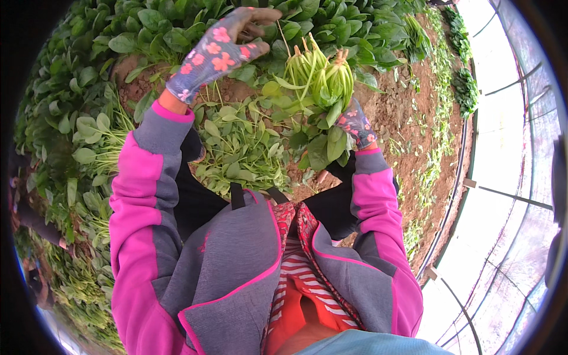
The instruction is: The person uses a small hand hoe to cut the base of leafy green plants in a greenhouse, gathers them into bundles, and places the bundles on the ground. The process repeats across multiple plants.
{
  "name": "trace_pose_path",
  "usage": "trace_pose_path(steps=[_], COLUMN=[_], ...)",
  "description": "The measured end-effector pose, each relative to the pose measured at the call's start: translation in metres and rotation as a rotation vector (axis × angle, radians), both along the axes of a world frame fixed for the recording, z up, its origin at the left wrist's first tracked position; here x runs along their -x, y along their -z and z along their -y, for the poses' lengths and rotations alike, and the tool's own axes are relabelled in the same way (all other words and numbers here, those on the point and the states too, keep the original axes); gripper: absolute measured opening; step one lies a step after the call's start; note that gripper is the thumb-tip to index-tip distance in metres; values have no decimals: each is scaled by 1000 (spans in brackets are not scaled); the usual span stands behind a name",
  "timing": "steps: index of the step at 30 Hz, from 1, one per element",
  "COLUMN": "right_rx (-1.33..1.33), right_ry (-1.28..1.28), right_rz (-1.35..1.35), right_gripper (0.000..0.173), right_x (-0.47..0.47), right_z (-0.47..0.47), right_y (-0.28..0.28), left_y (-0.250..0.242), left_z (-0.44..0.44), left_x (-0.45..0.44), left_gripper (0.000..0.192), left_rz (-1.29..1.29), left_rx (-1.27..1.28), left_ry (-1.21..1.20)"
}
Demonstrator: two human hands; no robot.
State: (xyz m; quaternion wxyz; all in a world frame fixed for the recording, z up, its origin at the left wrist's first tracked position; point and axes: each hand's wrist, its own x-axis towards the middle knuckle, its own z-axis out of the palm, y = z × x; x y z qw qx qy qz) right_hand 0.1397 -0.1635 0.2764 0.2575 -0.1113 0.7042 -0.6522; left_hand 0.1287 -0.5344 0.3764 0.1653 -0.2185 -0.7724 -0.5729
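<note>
My right hand, in a grey-blue glove with a pink flower print, grips a bunch of leafy greens that look like spinach. The bunch is turned with its pale stems and cut root ends up, its leaves hanging towards me. Up and to the left, my left hand wears a matching glove, thumb and fingers spread apart. A thin pale strand runs from near its fingertips to the stems; whether the fingers touch it I cannot tell. Loose leaves and stems lie on the ground between my legs.
Dense standing greens fill the far and left sides. Another bunch lies at the upper right. Bare soil strewn with leaf scraps runs along a dark hose and a plastic-sheeted wall. At far left, part of another person shows.
</note>
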Motion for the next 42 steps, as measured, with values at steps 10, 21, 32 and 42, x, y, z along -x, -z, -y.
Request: trace_pose_path(steps=[10, 21, 32, 42], right_rx=[-239, -163, -133, -105], right_ry=[-128, -173, -158, -130], right_rz=[-238, -89, -124, -170], right_gripper=[49, 50, 56, 56], right_x=[-7, -3, 1, 0], right_z=[38, 31, 13, 22], right_y=[-50, -38, -6, -19], left_y=[-14, -8, 2, 12], left_z=[-33, -25, -14, -36], left_x=[-21, -17, 2, -2], left_gripper=[26, 23, 11, 20], left_rz=[128, -302, -159, 3], left_rx=[317, 510, 233, 146], left_ry=[-10, -51, -320, 1])
